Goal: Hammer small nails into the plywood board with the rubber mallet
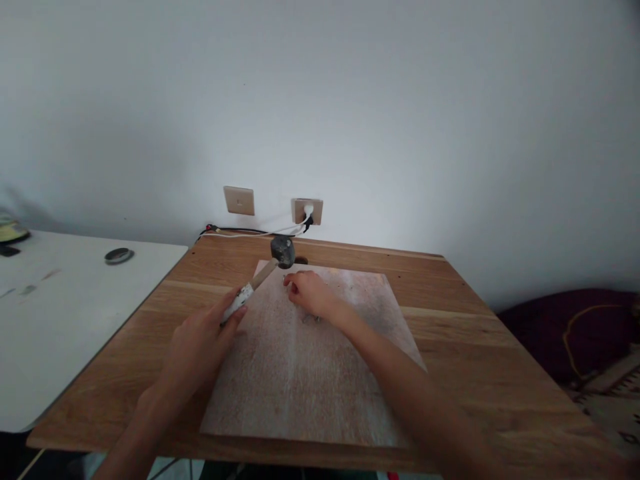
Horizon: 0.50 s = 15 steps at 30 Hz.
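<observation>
My left hand (207, 330) is wrapped round the pale, worn handle of a mallet (283, 253). Its dark, blocky head is raised over the far edge of a wooden board (300, 387). Just right of the head, my right hand (309, 291) is low over the board with its fingers pinched. Between the fingertips is a small thin piece that looks like a nail (285, 279). Several small metal pieces (311, 319), probably nails, lie on the board under my right wrist.
The board rests on a wooden table (460, 333) against a white wall. Cables (250, 233) run along its back edge to a socket (307, 211). A white table (75, 320) on the left bears a roll of tape (119, 255). Dark purple cloth (570, 327) is at the right.
</observation>
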Each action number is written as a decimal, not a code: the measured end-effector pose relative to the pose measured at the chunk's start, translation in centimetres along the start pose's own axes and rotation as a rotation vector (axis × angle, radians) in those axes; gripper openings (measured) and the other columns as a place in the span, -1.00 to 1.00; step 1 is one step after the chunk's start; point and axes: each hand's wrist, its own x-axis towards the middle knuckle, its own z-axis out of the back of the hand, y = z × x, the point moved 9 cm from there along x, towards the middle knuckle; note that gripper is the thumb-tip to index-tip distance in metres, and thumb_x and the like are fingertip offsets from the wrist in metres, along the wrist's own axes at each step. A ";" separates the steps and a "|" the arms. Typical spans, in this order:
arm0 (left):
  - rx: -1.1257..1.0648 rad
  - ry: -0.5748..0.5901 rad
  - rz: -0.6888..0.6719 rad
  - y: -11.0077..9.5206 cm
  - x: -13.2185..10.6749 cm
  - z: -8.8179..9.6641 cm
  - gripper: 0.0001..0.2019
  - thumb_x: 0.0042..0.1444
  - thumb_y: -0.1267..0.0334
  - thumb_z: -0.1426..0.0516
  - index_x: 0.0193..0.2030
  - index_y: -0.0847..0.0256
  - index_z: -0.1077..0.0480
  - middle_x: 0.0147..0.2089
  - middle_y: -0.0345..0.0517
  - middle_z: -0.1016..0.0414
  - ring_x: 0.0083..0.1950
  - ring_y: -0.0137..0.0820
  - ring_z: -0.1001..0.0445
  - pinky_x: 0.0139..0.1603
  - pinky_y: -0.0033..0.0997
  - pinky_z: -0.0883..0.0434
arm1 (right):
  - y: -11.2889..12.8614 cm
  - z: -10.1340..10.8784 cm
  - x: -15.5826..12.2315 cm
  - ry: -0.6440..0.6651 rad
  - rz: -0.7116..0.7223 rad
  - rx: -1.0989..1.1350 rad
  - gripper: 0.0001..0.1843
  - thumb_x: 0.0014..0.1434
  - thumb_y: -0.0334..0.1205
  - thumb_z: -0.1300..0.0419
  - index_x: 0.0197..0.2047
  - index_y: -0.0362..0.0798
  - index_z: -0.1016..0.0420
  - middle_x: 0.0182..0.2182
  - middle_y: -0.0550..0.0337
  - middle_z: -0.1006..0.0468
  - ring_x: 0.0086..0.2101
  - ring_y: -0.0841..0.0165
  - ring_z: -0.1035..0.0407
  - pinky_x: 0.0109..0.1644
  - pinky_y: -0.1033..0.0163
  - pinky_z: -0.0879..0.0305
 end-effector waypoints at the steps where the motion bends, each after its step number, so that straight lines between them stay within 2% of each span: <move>1: 0.005 0.008 -0.010 0.1 0.0 -0.1 -0.44 0.50 -0.04 0.10 0.51 0.02 -0.33 0.08 0.16 -0.73 0.12 0.11 -0.68 0.04 -0.05 -0.53 | -0.1 0.2 0.1 0.001 0.013 0.005 -0.70 0.11 -0.58 -0.31 -0.14 -0.11 -0.74 -0.29 0.01 -0.73 -0.22 0.22 -0.58 -0.04 0.23 -0.39; 4: 0.018 0.043 -0.017 0.5 -0.2 -0.7 -0.44 0.51 -0.04 0.10 0.52 0.02 -0.31 0.08 0.15 -0.73 0.15 0.09 -0.67 0.10 -0.04 -0.52 | -1.6 1.6 -0.1 -0.025 0.026 0.041 -0.73 0.15 -0.56 -0.28 -0.18 -0.09 -0.74 -0.28 0.05 -0.73 -0.23 0.25 -0.60 -0.04 0.23 -0.41; 8: 0.036 0.073 -0.012 0.3 -0.3 -1.2 -0.46 0.51 -0.01 0.10 0.52 -0.02 -0.32 0.08 0.13 -0.73 0.16 0.10 -0.67 0.11 -0.02 -0.51 | -4.3 3.0 -0.5 -0.118 0.004 0.118 -0.76 0.26 -0.50 -0.23 -0.10 -0.10 -0.69 -0.19 0.06 -0.75 -0.18 0.27 -0.63 0.00 0.21 -0.47; 11: 0.033 0.074 -0.024 -0.3 -0.2 -1.3 -0.47 0.51 -0.01 0.09 0.52 -0.04 -0.31 0.07 0.07 -0.74 0.16 0.05 -0.67 0.12 -0.07 -0.51 | -5.5 2.8 -0.6 -0.165 -0.005 0.165 -0.79 0.27 -0.47 -0.24 -0.11 -0.09 -0.66 -0.22 0.08 -0.75 -0.22 0.28 -0.63 -0.04 0.20 -0.51; 15: 0.038 0.069 -0.021 -0.8 0.0 -1.2 -0.47 0.51 -0.01 0.08 0.52 -0.06 -0.31 0.12 0.03 -0.73 0.17 0.04 -0.67 0.12 -0.10 -0.51 | -5.8 2.1 -0.7 -0.193 0.006 0.205 -0.82 0.21 -0.48 -0.28 -0.16 -0.07 -0.64 -0.29 0.13 -0.72 -0.27 0.29 -0.61 -0.09 0.21 -0.51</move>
